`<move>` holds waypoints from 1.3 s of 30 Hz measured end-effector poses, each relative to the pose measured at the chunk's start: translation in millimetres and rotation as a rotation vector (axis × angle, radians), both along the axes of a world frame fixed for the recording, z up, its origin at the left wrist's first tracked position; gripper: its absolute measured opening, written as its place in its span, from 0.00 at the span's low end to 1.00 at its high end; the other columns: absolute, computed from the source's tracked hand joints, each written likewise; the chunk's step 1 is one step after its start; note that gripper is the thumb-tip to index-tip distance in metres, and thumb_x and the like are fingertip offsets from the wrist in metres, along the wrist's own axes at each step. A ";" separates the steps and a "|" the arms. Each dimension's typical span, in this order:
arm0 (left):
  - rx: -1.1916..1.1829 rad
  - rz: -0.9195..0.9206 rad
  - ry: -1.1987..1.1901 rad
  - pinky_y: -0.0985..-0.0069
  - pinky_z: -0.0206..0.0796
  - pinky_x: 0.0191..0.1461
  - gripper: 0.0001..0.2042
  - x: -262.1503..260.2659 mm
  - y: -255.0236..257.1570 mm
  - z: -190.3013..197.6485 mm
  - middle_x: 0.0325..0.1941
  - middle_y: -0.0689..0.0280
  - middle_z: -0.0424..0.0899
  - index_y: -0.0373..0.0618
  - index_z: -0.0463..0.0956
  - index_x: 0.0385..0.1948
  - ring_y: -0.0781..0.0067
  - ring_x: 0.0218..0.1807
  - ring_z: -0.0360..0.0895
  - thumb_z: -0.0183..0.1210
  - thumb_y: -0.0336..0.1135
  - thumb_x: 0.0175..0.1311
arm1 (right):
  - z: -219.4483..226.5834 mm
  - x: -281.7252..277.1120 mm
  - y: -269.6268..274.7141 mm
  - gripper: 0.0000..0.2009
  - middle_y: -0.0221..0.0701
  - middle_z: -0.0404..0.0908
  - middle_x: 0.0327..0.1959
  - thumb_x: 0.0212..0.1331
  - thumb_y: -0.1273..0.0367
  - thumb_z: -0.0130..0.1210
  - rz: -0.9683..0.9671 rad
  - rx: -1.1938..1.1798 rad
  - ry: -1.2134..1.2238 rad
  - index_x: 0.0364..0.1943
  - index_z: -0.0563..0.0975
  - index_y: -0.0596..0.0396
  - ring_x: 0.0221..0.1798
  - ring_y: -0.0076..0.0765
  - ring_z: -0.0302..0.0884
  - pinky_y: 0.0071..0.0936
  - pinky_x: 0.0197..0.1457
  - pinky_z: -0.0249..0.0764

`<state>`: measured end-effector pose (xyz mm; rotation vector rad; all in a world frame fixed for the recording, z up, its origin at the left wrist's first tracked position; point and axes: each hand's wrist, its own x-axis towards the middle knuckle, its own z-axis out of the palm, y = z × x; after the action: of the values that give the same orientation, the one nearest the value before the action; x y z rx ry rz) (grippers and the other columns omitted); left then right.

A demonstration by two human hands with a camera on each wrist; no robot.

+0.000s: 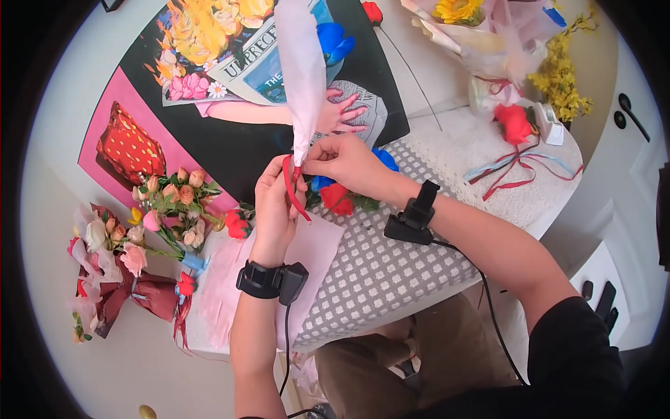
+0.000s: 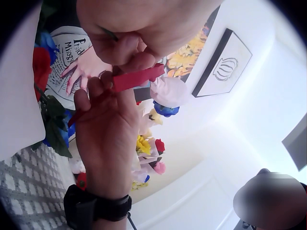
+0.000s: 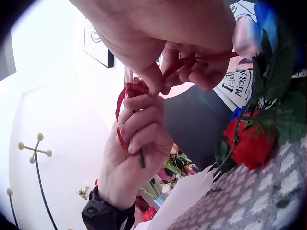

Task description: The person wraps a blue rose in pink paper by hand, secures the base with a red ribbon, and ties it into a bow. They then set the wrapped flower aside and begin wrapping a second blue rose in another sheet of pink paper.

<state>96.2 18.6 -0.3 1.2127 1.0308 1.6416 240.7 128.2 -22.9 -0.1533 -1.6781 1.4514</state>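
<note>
My left hand point(image 1: 273, 202) grips the lower end of a single flower wrapped in pale pink paper point(image 1: 301, 77). A dark green stem point(image 3: 142, 159) pokes out below its curled fingers. Red ribbon point(image 1: 290, 188) circles the gathered neck of the paper, with one tail hanging over the left hand. My right hand point(image 1: 345, 162) is close against the left and pinches another length of the ribbon point(image 3: 184, 62) between thumb and fingers. A blue rose point(image 2: 165, 109) shows at the paper's far end in the left wrist view.
Red roses point(image 1: 336, 200) and blue ones lie on the grey-white patterned cloth point(image 1: 377, 258) just beyond my hands. Pink paper sheets point(image 1: 314, 255) spread at the left. Bouquets point(image 1: 132, 258) stand left; a sunflower bouquet point(image 1: 488, 42), tape dispenser point(image 1: 549, 124) and loose ribbons point(image 1: 516, 171) are right.
</note>
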 end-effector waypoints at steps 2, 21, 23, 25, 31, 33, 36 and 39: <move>0.002 0.009 -0.029 0.86 0.45 0.14 0.08 1.8 -0.3 -0.6 0.24 0.69 0.78 0.41 0.75 0.47 0.88 0.12 0.57 0.52 0.35 0.78 | 1.0 3.2 -0.8 0.07 0.28 0.84 0.33 0.61 0.72 0.65 0.004 -0.033 -0.030 0.37 0.81 0.63 0.36 0.20 0.79 0.21 0.44 0.75; 0.091 0.164 -0.002 0.87 0.47 0.16 0.05 5.5 4.1 -8.9 0.24 0.71 0.77 0.41 0.75 0.43 0.89 0.14 0.60 0.53 0.31 0.76 | 12.9 4.3 -23.8 0.05 0.32 0.85 0.32 0.62 0.75 0.57 0.086 -0.084 0.096 0.36 0.80 0.65 0.35 0.21 0.82 0.21 0.41 0.76; 0.089 0.165 -0.019 0.87 0.47 0.16 0.05 7.0 2.0 -7.0 0.24 0.71 0.77 0.42 0.75 0.42 0.89 0.14 0.60 0.53 0.32 0.76 | 13.8 7.5 -24.2 0.06 0.31 0.86 0.34 0.63 0.73 0.58 0.150 -0.125 0.079 0.38 0.80 0.64 0.36 0.20 0.81 0.21 0.42 0.75; 0.089 0.163 -0.035 0.87 0.47 0.16 0.05 7.5 1.9 -6.3 0.24 0.72 0.77 0.42 0.75 0.41 0.89 0.13 0.59 0.53 0.32 0.76 | 9.6 1.7 -22.4 0.07 0.30 0.86 0.34 0.64 0.72 0.59 0.110 -0.094 0.099 0.39 0.80 0.64 0.36 0.20 0.81 0.21 0.41 0.75; 0.069 0.163 -0.060 0.86 0.44 0.16 0.07 4.4 1.6 -7.2 0.22 0.74 0.77 0.45 0.75 0.42 0.89 0.12 0.57 0.52 0.36 0.79 | -0.1 -5.9 -13.7 0.08 0.29 0.86 0.33 0.65 0.71 0.61 0.074 -0.033 0.061 0.39 0.82 0.64 0.35 0.18 0.80 0.20 0.38 0.74; 0.031 0.142 -0.083 0.85 0.43 0.16 0.08 5.4 1.0 -6.2 0.23 0.74 0.78 0.45 0.74 0.43 0.89 0.12 0.56 0.51 0.38 0.79 | -0.7 -6.0 -11.7 0.08 0.29 0.86 0.33 0.65 0.71 0.61 0.018 -0.019 0.029 0.38 0.82 0.64 0.34 0.18 0.80 0.19 0.37 0.73; -0.010 0.028 -0.114 0.85 0.43 0.16 0.08 4.9 -2.0 -3.4 0.24 0.74 0.79 0.45 0.74 0.44 0.88 0.12 0.55 0.51 0.39 0.80 | 1.0 -1.0 -9.5 0.06 0.28 0.85 0.37 0.68 0.72 0.58 0.063 -0.014 -0.044 0.43 0.80 0.62 0.39 0.17 0.80 0.18 0.44 0.75; -0.015 -0.040 -0.117 0.85 0.43 0.16 0.09 0.8 -1.6 -5.2 0.25 0.74 0.79 0.45 0.74 0.47 0.88 0.12 0.54 0.50 0.39 0.80 | 5.7 3.6 -10.6 0.06 0.29 0.86 0.37 0.68 0.72 0.59 0.057 -0.009 -0.059 0.42 0.80 0.63 0.39 0.18 0.81 0.19 0.46 0.76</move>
<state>97.0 17.1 -5.4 1.1071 0.9389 1.6509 244.3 117.7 -17.2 -0.1552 -1.7362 1.5098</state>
